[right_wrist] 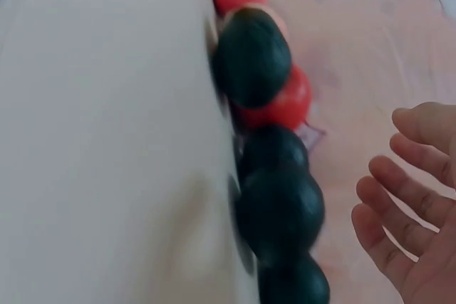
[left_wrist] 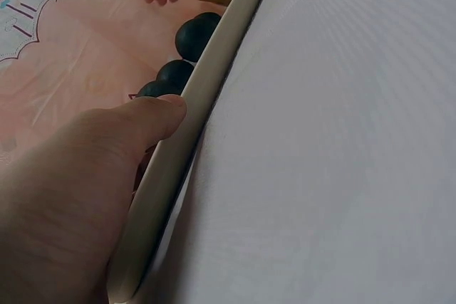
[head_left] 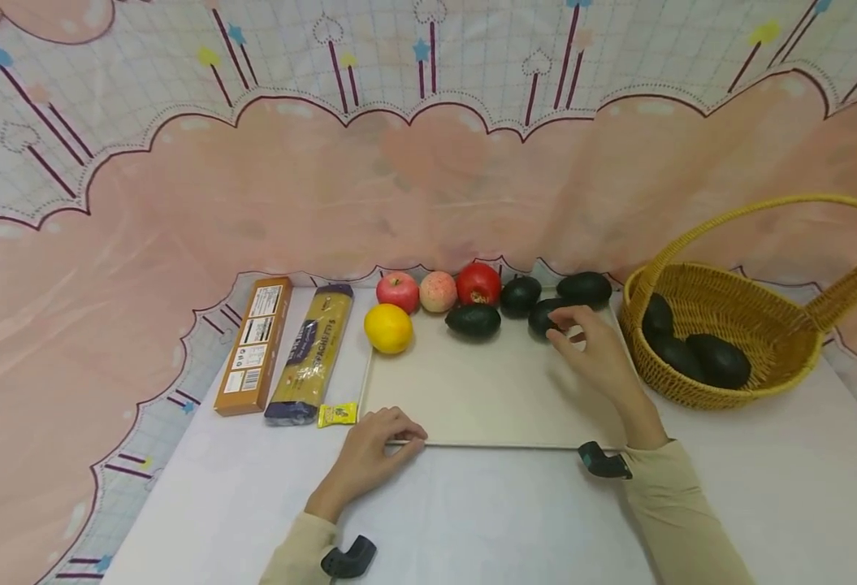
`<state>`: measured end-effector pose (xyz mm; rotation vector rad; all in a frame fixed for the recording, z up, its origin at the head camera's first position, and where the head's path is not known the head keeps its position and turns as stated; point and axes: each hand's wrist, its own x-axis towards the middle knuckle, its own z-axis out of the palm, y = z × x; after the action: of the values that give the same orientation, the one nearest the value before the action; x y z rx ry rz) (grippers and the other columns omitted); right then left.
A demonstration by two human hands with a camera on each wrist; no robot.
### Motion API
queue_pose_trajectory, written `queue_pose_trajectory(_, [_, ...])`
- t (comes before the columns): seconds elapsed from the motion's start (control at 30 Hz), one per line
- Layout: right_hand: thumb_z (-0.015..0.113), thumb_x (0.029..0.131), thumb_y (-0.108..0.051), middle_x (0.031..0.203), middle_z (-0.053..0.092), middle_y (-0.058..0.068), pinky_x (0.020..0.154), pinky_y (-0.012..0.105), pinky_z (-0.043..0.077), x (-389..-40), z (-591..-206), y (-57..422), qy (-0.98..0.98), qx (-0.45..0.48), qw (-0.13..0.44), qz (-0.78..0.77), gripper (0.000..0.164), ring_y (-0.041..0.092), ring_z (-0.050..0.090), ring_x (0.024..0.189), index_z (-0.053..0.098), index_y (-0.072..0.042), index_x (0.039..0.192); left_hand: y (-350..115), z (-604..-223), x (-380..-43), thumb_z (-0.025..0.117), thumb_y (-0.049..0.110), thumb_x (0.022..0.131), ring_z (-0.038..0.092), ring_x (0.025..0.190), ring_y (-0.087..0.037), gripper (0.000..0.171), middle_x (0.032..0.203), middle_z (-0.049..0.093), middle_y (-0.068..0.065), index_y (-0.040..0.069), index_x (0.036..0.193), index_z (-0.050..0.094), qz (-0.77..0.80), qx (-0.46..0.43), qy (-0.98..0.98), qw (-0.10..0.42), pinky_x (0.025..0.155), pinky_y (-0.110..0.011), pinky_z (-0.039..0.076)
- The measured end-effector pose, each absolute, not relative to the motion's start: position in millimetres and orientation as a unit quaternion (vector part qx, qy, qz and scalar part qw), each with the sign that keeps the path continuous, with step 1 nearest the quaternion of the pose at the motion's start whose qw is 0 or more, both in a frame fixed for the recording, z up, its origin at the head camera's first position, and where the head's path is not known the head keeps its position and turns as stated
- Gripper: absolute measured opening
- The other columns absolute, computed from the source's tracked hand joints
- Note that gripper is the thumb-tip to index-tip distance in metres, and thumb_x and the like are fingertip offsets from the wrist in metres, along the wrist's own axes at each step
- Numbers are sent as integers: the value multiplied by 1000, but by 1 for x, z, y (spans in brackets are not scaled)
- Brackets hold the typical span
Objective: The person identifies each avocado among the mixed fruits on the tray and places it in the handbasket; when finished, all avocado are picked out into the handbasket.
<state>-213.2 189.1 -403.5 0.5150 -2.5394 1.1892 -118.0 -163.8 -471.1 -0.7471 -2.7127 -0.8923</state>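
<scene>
Smooth tray (head_left: 486, 398); rough woven basket (head_left: 786, 349); glossy plastic packet (head_left: 314, 349).

Behind the table (head_left: 486, 520), which has a white surface, there is a printed cloth (head_left: 428, 179). Just above the table the cloth is peach, with some soft creases; higher above it, the cloth is pale, with dark red sticks (head_left: 433, 57) and small blue stars (head_left: 421, 50). A wavy dark line (head_left: 706, 115) divides these two parts. The cloth also continues to the left of the table. Over the table the light is even.
</scene>
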Motion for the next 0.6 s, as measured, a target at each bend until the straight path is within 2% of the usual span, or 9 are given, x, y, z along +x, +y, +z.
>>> queue_pose_trajectory(0.23, [68,86,-14,113,58,17,83,44,49,-225,-408,163,-886,183,136,405,36,27,55,103,56,-4,118,-161,-469,-121,71,27,84,52,80,5,11,86,59,23,33,93,68,-298,-252,-915,100,70,-20,39])
queue_pose_trajectory(0.4, [68,85,-19,124,54,13,92,44,46,-236,-410,142,-895,188,105,391,43,28,52,112,54,-8,125,-163,-470,-119,71,29,84,51,80,5,11,87,58,25,34,94,68,-297,-242,-920,84,71,-21,41])
queue_pose_trajectory(0.6, [68,86,-25,132,49,11,100,47,42,-250,-408,126,-907,190,81,368,51,29,48,122,50,-10,131,-162,-470,-120,72,27,84,51,79,4,12,86,59,24,34,93,68,-299,-246,-917,91,71,-22,42])
